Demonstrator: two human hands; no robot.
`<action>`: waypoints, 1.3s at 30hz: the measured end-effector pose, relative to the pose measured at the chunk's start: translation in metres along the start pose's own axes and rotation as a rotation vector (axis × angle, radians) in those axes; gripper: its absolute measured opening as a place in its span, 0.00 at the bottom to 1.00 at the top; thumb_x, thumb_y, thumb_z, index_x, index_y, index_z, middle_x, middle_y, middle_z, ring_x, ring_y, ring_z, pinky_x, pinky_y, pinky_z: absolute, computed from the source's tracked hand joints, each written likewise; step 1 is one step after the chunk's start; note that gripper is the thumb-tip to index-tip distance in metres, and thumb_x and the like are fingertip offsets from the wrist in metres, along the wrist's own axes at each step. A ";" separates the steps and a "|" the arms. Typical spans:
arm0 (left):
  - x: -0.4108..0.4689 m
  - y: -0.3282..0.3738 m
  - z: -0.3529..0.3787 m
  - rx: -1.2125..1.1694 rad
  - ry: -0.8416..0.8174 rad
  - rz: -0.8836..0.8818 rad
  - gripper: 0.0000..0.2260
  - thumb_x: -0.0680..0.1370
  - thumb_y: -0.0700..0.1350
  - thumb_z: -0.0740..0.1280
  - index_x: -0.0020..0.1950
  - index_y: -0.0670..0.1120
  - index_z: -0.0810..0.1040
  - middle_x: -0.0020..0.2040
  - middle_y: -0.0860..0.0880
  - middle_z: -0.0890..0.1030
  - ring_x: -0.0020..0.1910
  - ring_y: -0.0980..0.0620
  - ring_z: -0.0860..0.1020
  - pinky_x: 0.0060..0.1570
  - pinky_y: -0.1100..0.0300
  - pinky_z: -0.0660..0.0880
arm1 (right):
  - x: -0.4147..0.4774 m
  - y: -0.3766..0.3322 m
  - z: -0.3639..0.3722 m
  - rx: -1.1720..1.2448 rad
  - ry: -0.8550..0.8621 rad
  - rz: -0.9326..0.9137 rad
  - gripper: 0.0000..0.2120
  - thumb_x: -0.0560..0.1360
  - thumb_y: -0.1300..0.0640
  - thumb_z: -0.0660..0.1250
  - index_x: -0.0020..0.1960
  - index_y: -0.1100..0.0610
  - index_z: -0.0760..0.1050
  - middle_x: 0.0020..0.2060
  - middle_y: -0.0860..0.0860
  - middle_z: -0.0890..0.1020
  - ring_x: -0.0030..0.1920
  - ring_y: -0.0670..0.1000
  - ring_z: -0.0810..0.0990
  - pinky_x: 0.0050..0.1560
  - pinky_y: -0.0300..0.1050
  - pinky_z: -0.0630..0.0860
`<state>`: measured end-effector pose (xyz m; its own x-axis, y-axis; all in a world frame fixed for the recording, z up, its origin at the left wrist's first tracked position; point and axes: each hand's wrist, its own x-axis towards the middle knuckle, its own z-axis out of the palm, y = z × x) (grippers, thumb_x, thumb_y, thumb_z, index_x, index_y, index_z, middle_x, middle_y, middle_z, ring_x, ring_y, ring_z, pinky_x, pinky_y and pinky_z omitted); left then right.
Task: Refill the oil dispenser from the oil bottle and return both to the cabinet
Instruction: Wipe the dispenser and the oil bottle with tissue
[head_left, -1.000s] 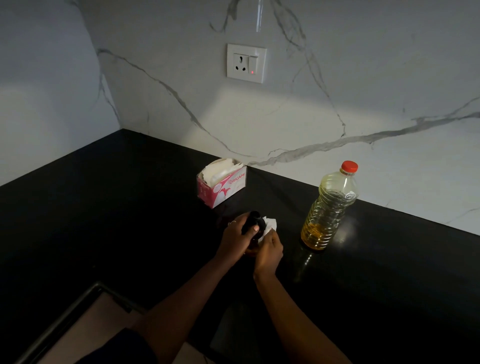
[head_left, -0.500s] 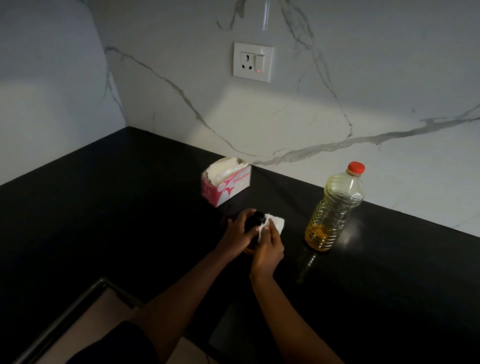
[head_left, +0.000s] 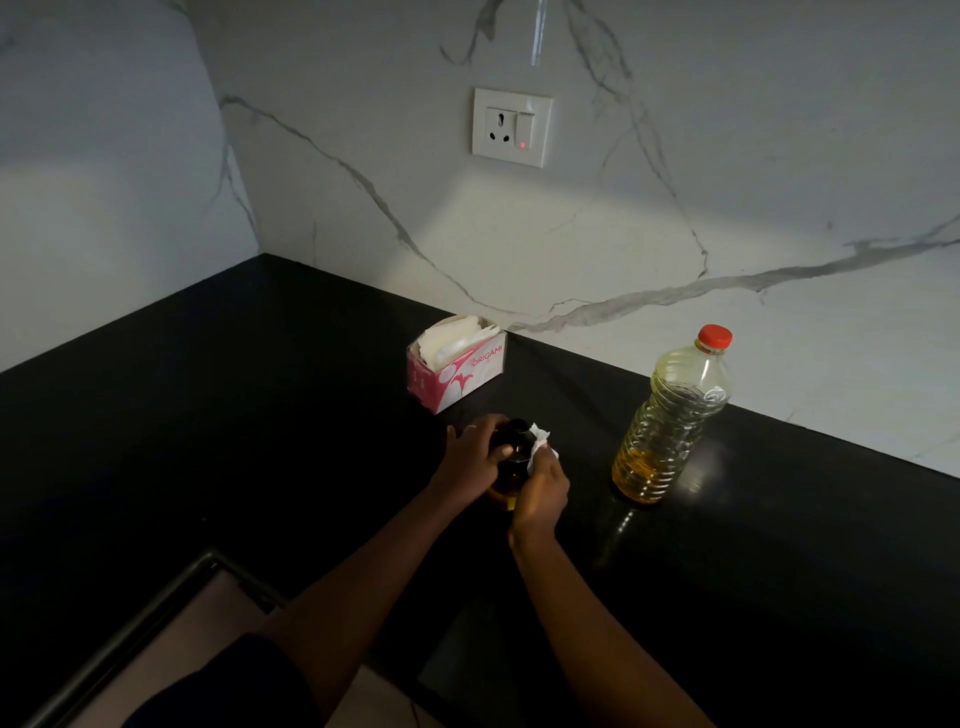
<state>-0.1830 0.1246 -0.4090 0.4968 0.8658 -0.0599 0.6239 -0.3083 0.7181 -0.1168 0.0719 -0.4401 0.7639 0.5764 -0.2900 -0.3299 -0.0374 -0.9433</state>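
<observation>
The oil dispenser (head_left: 511, 457), a small bottle with a black top and amber oil at its base, stands on the black counter (head_left: 234, 426). My left hand (head_left: 475, 457) grips its left side. My right hand (head_left: 540, 491) presses a white tissue (head_left: 540, 447) against its right side. The oil bottle (head_left: 670, 415), clear plastic with a red cap on, stands upright to the right, apart from both hands, with yellow oil low in it.
A pink tissue box (head_left: 457, 371) sits just behind the dispenser near the marble wall. A wall socket (head_left: 511, 127) is above it. A dark-framed edge (head_left: 140, 629) shows at the lower left of the counter.
My right hand has slid the tissue lower along the dispenser's right side. My left hand keeps its grip. The oil bottle has not moved.
</observation>
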 end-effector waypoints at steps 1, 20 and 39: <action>0.002 -0.001 -0.002 0.026 0.009 0.017 0.16 0.79 0.41 0.61 0.67 0.46 0.68 0.69 0.47 0.70 0.71 0.47 0.63 0.74 0.44 0.47 | -0.005 0.005 0.001 0.006 0.014 -0.008 0.17 0.80 0.52 0.55 0.44 0.54 0.80 0.40 0.53 0.82 0.44 0.53 0.81 0.46 0.49 0.77; -0.005 0.014 -0.003 0.000 0.038 -0.052 0.23 0.76 0.42 0.66 0.70 0.44 0.67 0.68 0.45 0.72 0.69 0.48 0.68 0.66 0.58 0.65 | 0.013 0.015 -0.016 -0.170 -0.060 0.239 0.15 0.77 0.59 0.55 0.46 0.58 0.80 0.41 0.57 0.83 0.39 0.53 0.80 0.40 0.46 0.76; -0.001 0.015 -0.011 0.015 -0.053 -0.095 0.23 0.77 0.41 0.65 0.71 0.45 0.65 0.68 0.44 0.71 0.69 0.46 0.68 0.65 0.55 0.66 | 0.017 0.008 -0.010 -0.222 -0.050 0.154 0.16 0.78 0.60 0.53 0.38 0.55 0.77 0.39 0.55 0.81 0.41 0.52 0.78 0.42 0.46 0.72</action>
<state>-0.1809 0.1233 -0.3909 0.4662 0.8693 -0.1642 0.6782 -0.2321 0.6973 -0.1009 0.0726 -0.4542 0.6841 0.5896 -0.4293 -0.3058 -0.3025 -0.9027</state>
